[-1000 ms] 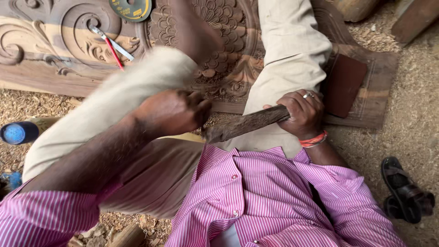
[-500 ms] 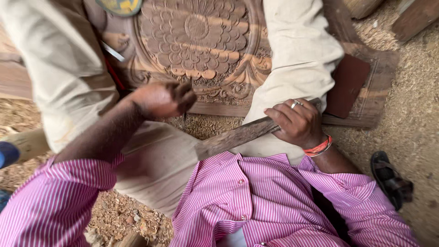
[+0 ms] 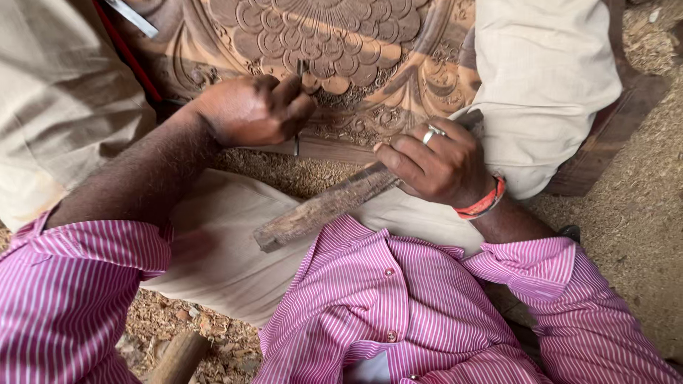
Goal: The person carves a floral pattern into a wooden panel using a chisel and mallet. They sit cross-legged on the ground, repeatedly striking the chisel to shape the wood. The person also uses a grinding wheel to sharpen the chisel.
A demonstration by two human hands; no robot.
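A: Where is the chisel [image 3: 298,107] now?

B: In the left hand [image 3: 252,110], fingers wrapped tightly round the thin metal shaft, its tip set against the carved wooden panel [image 3: 334,50] just below the big flower pattern. A second ago that hand was a fist out over the trouser leg, away from the carving; it has since moved in and settled on the wood.

A: And the other hand?

B: The right hand [image 3: 437,160], with a ring and an orange band at the wrist, grips one end of a rough wooden mallet [image 3: 324,206]. The mallet lies slanted, its free end pointing back toward the pink striped shirt [image 3: 398,306]. It sits low, to the right of the chisel and apart from it, much as it did before.

A: So what does the change amount to?

B: I judge the tool is now placed for a cut and the mallet is not yet raised over it.

A: Any packages, labels or signs?

B: None that I can see. Up beyond the left hand a red pencil [image 3: 128,53] and a flat metal blade [image 3: 131,18] lie on the panel. Wood shavings [image 3: 640,178] cover the ground to the right of the right hand, and a wooden handle [image 3: 178,359] lies near the left elbow.
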